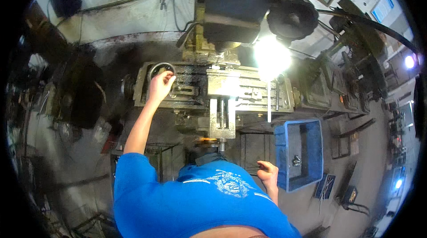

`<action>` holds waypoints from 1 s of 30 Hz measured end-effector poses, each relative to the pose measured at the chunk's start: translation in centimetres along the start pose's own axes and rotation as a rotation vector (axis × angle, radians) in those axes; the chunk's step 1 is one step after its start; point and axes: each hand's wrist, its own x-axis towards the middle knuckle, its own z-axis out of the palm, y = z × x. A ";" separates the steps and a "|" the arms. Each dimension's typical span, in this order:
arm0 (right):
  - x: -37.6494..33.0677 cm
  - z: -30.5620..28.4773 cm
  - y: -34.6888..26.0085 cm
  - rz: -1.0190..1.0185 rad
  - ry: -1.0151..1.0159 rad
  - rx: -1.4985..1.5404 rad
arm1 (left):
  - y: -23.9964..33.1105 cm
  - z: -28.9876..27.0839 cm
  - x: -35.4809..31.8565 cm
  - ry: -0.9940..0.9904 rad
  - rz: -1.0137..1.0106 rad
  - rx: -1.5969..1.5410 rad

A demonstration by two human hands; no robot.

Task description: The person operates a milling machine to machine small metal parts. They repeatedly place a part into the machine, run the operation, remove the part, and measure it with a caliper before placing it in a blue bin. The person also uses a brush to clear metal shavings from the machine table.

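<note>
My left hand (pixel 161 86) is at the left end of the machine table, its thumb and fingers pinched together over a round metal bowl (pixel 152 70). Whatever lies between the fingertips is too small to make out. Something brownish shows inside the bowl. To the right of that hand, a machine vise (pixel 222 120) is mounted on the slotted table (pixel 191 71), under the machine's head. My right hand (pixel 268 176) hangs low by my side, near the blue plastic bin (pixel 279 149). Its fingers are loosely bent and apart, with nothing seen in them.
A bright work lamp (pixel 272 58) glares over the table's right half. A few small metal parts (pixel 296 161) lie in the blue bin. Above the vise looms the dark machine head (pixel 233 11). More machinery (pixel 331 78) stands to the right, and a crank handle (pixel 221 144) sticks out near my waist.
</note>
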 end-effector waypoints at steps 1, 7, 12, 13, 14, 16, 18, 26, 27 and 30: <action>-0.1 0.2 0.3 0.008 -0.005 -0.003 | 0.9 -1.5 -0.9 0.048 -0.017 0.166; 1.4 0.2 0.9 0.055 -0.083 0.041 | -2.2 -3.8 -4.0 0.040 -0.124 0.641; 2.2 -0.1 1.2 0.008 -0.079 -0.001 | -3.1 -2.1 -3.9 -0.125 -0.127 0.749; 2.2 -0.2 1.2 0.005 -0.076 -0.006 | -3.5 -1.8 -3.6 -0.154 -0.119 0.759; 2.3 -0.2 1.2 0.004 -0.085 -0.011 | -4.3 -1.8 -3.6 -0.147 -0.107 0.744; 2.2 -0.2 1.2 0.003 -0.104 -0.020 | -5.8 -2.0 -3.6 -0.092 -0.085 0.753; 1.8 -0.1 1.3 0.013 -0.088 0.001 | -5.1 -2.4 -3.4 0.016 -0.041 0.681; 1.4 0.4 1.8 0.039 -0.079 0.046 | -5.8 -2.7 -3.7 0.123 0.024 0.621; 1.6 0.4 1.8 0.036 -0.076 0.036 | -5.8 -2.8 -3.5 0.113 -0.015 0.606; 1.8 0.4 1.8 0.049 -0.066 0.053 | -6.2 -3.6 -2.8 0.214 -0.036 0.585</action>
